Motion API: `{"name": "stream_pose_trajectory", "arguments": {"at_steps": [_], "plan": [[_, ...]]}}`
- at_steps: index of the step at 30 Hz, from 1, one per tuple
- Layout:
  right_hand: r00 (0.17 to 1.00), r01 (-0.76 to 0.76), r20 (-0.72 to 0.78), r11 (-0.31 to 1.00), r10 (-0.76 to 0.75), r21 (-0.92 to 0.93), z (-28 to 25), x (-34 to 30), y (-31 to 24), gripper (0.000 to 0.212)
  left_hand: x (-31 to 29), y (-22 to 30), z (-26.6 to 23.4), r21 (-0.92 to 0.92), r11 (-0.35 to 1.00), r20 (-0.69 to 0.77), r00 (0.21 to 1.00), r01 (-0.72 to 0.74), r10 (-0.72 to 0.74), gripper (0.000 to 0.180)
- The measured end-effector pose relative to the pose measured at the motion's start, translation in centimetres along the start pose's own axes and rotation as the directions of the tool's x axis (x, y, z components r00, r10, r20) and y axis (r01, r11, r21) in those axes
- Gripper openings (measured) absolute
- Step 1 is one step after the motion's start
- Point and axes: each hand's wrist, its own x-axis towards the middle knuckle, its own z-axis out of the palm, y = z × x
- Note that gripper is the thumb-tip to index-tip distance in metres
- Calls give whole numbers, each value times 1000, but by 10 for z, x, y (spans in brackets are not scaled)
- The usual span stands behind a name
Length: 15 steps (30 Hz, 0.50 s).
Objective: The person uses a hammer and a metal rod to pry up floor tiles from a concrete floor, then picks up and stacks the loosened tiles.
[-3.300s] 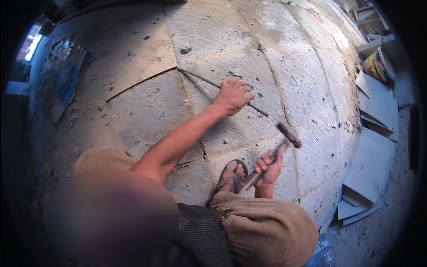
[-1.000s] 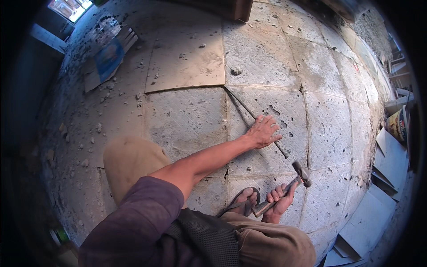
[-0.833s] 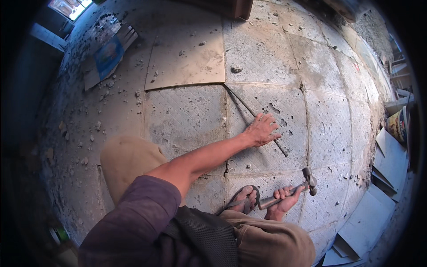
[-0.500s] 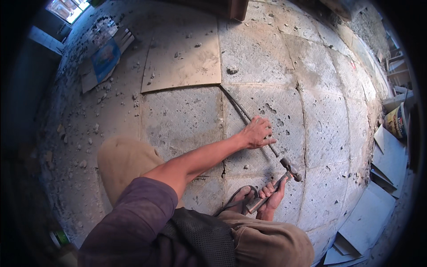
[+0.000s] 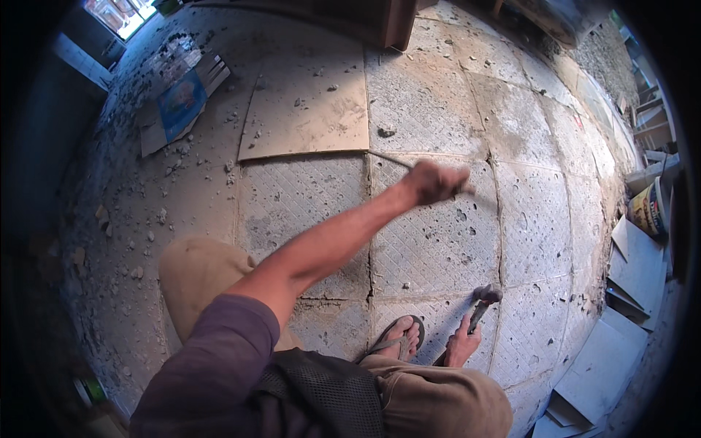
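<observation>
My left hand is closed around a long, thin steel chisel, somewhat smeared by motion. The chisel's tip meets the near right corner of a beige floor tile, at its edge. A blurred end of the bar sticks out to the right of my fist. Lower down, by my right knee, my right hand grips a hammer by its handle, its dark head pointing away from me and apart from the chisel. Beneath both hands lies grey bedding mortar with ridged tile imprints and pits.
Rubble and a piece of blue printed cardboard lie at the left. Removed tiles are stacked at the right, near a bucket. Brown furniture stands beyond the tile. My sandalled foot rests on the mortar.
My left hand has moved away from me and closed tighter on the chisel, whose near end has swung away from me. The hammer has dropped nearer my knee, away from the chisel's end.
</observation>
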Motion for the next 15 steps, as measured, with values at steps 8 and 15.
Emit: {"name": "stream_pose_trajectory", "arguments": {"at_steps": [8,15], "plan": [[983,179,45,882,-177,-436,11,-32,-43,30,95,-146,-201,-646,592,-318,536,481,-782,60],[962,268,207,761,-177,-591,-8,-16,-41,38,82,-93,-403,-892,384,-214,527,238,-823,44]]}}
